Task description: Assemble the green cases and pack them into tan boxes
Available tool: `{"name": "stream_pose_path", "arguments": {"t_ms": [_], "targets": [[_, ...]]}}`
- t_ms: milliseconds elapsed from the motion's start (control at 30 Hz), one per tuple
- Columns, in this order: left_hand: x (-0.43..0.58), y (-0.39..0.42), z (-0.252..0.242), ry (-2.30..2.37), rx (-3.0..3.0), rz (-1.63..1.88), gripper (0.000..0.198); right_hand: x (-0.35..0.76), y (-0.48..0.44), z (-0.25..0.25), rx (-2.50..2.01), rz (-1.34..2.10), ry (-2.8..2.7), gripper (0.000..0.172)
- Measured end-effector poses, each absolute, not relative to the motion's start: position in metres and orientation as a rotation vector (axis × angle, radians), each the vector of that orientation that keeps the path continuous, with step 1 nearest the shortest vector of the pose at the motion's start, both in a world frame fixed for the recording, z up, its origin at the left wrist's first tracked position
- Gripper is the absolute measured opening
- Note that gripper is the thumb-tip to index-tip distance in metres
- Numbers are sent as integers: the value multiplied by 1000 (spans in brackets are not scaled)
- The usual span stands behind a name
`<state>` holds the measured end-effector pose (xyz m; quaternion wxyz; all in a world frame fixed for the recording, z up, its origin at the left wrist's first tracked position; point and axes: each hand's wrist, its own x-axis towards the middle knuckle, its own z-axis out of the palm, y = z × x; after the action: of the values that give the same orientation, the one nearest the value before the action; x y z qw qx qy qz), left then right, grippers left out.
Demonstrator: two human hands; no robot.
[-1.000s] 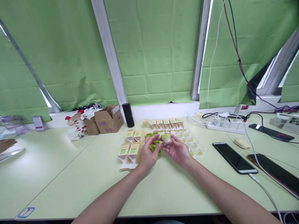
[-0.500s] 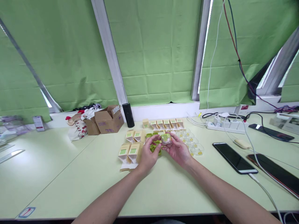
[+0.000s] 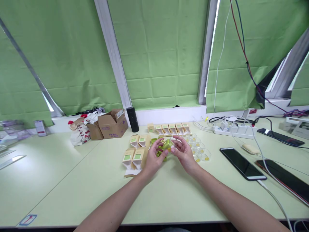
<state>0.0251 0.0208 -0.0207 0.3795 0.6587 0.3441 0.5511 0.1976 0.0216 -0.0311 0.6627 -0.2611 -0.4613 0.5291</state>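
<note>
My left hand (image 3: 154, 158) pinches a small green plastic case (image 3: 166, 144) with a loop on its upper side. From the right, the fingers of my right hand (image 3: 185, 156) close on its clear plastic cover (image 3: 173, 139). A spot of yellow shows at the case's lower edge. More green cases (image 3: 154, 140) lie on the table behind and beneath my left hand, partly hidden. Clear plastic shells with yellow spots (image 3: 204, 154) stand in rows right of my right hand. Left of my left hand are open cardboard boxes with green labels (image 3: 138, 157).
More small boxes (image 3: 172, 129) line the back. A black cylinder (image 3: 132, 119), a brown carton (image 3: 113, 124) and a printed bag (image 3: 80, 133) stand back left. To the right lie a charging phone (image 3: 242, 163), another dark phone (image 3: 285, 177), a power strip (image 3: 233, 131) and loose cables.
The green case has been turned in my hands, so its loop now shows on top. My right hand's fingers have curled in from an open palm around the clear cover.
</note>
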Motion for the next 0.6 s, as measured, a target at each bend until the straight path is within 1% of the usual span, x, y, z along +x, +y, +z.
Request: {"name": "stream_pose_path", "arguments": {"t_ms": [100,233,433,600], "targets": [[24,21,-19,834,1668,1384,64,196,21,-31,-611,1087,-1135,69],[24,20,-16,829,1686,1370,57,193,19,-29,-601,984,-1218,66],[25,15,-13,953,1800,1384,46,195,11,-23,-577,967,-1312,62],[23,8,-10,1119,1966,1422,42,203,9,-14,-589,869,-1299,44]]}}
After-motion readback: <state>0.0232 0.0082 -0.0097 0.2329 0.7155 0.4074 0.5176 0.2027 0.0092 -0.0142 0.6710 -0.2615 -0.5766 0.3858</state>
